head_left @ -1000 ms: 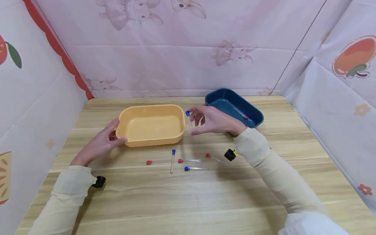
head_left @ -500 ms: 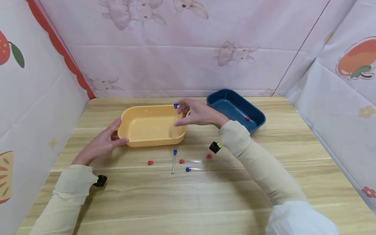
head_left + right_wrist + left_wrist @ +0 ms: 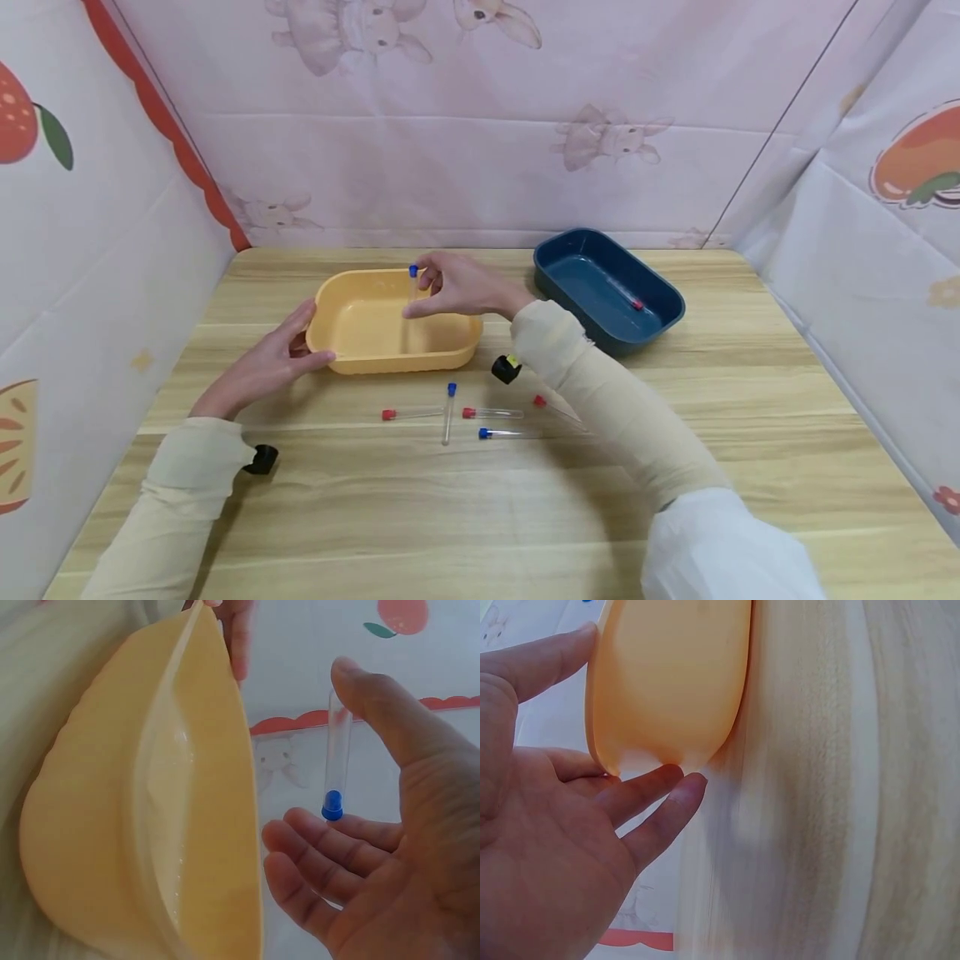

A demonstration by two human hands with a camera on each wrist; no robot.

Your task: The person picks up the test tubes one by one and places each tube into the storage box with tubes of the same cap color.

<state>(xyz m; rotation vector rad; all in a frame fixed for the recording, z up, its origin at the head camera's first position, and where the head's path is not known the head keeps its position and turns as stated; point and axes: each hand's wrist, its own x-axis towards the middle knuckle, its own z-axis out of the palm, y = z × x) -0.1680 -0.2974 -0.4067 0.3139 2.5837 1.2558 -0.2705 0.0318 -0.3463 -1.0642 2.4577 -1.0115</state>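
Observation:
My right hand [image 3: 463, 285] pinches a clear test tube [image 3: 337, 754] lengthwise, thumb at the rounded end and a finger at the blue cap [image 3: 332, 805]. It holds the tube above the yellow tray [image 3: 405, 363], apart from the tray floor. At the tray's left end, my left hand [image 3: 258, 367] rests against the wall with fingers spread and fairly straight, thumb by the front corner. In front of the tray lie several test tubes: a blue-capped one [image 3: 447, 417], a red-capped one [image 3: 412, 412], another red-capped one [image 3: 497, 413] and a second blue-capped one [image 3: 510, 434].
A dark blue tray [image 3: 581, 279] stands at the back right, with a red-capped tube [image 3: 637, 305] inside. Under my right forearm lies one more red-capped tube [image 3: 558, 412]. Printed cloth walls [image 3: 465, 183] enclose the wooden table [image 3: 420, 517] at the back and sides.
My right hand has carried the blue-capped test tube leftward, from beside the yellow tray's right end to above its middle. The left hand stays at the tray's left end.

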